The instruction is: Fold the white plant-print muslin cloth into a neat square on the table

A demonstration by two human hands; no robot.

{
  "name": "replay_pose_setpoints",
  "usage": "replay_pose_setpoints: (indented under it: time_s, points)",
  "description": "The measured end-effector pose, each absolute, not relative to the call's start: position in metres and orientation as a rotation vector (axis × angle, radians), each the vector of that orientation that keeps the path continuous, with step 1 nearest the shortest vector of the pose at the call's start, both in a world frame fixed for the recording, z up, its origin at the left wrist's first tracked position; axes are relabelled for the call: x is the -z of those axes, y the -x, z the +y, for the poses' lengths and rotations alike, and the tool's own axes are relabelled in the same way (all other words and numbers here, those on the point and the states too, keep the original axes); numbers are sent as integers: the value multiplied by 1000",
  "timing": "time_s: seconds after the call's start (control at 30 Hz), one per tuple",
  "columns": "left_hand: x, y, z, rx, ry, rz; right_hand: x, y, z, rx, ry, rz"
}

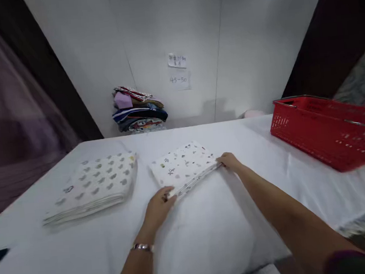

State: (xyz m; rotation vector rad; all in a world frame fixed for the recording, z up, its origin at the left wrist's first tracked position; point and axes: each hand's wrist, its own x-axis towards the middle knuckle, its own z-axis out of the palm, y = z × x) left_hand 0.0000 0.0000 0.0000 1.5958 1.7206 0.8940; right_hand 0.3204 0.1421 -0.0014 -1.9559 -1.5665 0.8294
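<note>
A folded white cloth with small coloured prints (185, 164) lies in the middle, its far part on the table and its near edge by a plump white pillow (207, 233). My left hand (159, 208), with a bracelet at the wrist, pinches the cloth's near left corner between thumb and fingers. At the near right corner my right hand (230, 161) grips the same edge. To the left rests another folded white cloth with grey prints (99, 179), apart from both hands.
A red plastic basket (324, 134) stands at the right on the white-covered table (253, 138). Against the back wall is a stack of folded fabrics (139, 109). Paper signs (178, 70) hang on the wall. A sheer pinkish curtain (14, 105) borders the left side.
</note>
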Motion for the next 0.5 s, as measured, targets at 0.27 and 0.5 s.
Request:
replay_pose_setpoints:
  time_s: [0.27,0.5]
  points:
    - [-1,-6,0,-943,-1542,1850,-17,-312,147,-955,2020,-1578]
    - [-10,-17,-2,-852,-1455,2158,-26,-311,152,-1079,2023,-1487]
